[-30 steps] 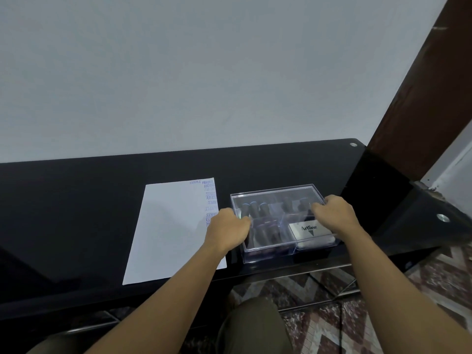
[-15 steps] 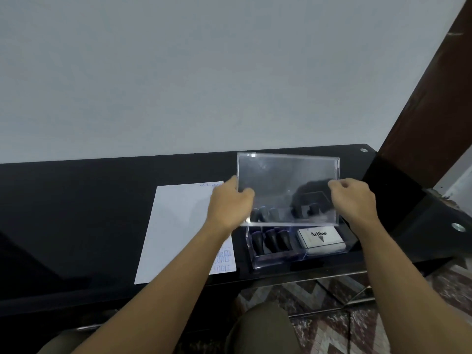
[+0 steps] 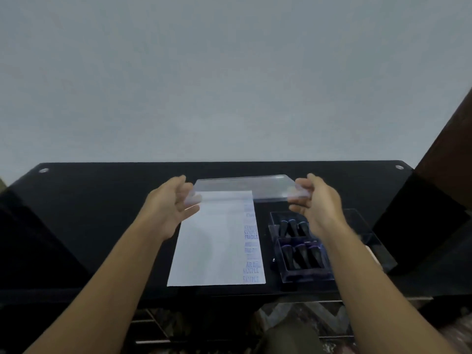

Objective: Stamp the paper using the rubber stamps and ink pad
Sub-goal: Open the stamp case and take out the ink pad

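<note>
Plain pale grey wall (image 3: 229,72) behind, evenly lit. Glossy black table (image 3: 89,200) set against it; round metal fittings at far left corner (image 3: 43,170) and far right corner (image 3: 399,167). Dark brown panel (image 3: 449,149) at right. Zigzag-patterned tile floor (image 3: 293,312) below near edge.

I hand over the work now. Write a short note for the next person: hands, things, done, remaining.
Left hand and right hand each grip one end of the clear lid, above the far edge of the paper.
It lies on the black table, blue prints down its right edge.
Stamp box sits right of it, stamps inside; ink pad hidden behind right arm.
Done: lid off. Left: put lid down, ink a stamp, press.
</note>
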Demonstrator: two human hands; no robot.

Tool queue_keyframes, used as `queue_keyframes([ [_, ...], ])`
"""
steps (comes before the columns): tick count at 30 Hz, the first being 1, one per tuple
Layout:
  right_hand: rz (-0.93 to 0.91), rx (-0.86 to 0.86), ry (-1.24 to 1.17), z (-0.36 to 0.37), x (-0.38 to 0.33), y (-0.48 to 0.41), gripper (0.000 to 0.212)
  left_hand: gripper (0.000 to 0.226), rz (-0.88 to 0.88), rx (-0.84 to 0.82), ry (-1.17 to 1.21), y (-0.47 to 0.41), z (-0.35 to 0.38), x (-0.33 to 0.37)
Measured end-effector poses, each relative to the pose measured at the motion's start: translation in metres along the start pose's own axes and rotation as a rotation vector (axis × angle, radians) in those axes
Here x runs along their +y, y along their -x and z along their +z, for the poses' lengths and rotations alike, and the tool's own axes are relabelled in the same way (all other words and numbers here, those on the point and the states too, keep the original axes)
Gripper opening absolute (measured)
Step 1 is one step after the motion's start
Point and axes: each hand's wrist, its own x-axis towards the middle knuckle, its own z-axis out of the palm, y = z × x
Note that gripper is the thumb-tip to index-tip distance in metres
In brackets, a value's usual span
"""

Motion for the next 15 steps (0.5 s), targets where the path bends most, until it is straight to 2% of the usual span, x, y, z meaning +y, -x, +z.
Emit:
queue_keyframes([
  [2, 0.01, -0.075, 0.078, 0.014, 0.013, 0.002, 0.013, 0.02, 0.0, 0.023, -0.025, -0.007, -0.021, -0.003],
  [6, 0.026, -0.173, 0.234, 0.047, 0.041, 0.004, 0.018, 0.014, 0.022, 0.104, -0.122, -0.02, -0.063, -0.009],
  [15, 0.093, -0.304, 0.402, 0.138, 0.098, 0.0, 0.03, 0.009, 0.047, 0.321, -0.187, -0.065, -0.136, -0.005],
])
